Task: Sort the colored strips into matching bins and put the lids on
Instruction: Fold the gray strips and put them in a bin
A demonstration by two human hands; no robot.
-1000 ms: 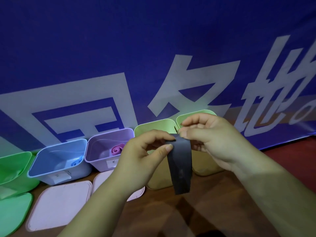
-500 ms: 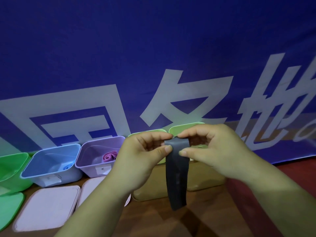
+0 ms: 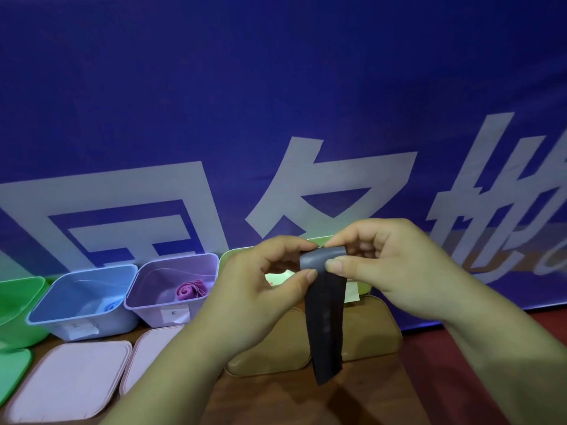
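Huge blue banner [image 3: 276, 87] with big white characters is filling pretty much the whole background, hanging right behind a brown wooden table [image 3: 368, 403]. Both hands are hovering mid-air over the table. The left hand [image 3: 254, 296] is pinching the top of a dark grey strip [image 3: 325, 326] between its thumb and curled fingers. The right hand [image 3: 392, 271] is pinching that same folded-over top end from the other side, thumb in front. The rest of the strip is dangling straight down, its loose end hanging in front of two tan lids [image 3: 371, 332] that are sitting side by side on the table.

A row of open bins is lining up along the banner: a green bin [image 3: 18, 305] at the far left edge, then a blue bin [image 3: 76, 299], a purple bin [image 3: 171, 280], and light green bins [image 3: 230, 259] mostly hiding behind the hands. Two pink lids [image 3: 70, 378] are lying flat in front of the blue and purple ones, and a green lid [image 3: 12, 372] is poking in at the left edge. A rolled pink strip [image 3: 191, 290] is sitting inside the purple bin, and a blue strip [image 3: 112, 305] is lying in the blue bin's right corner.
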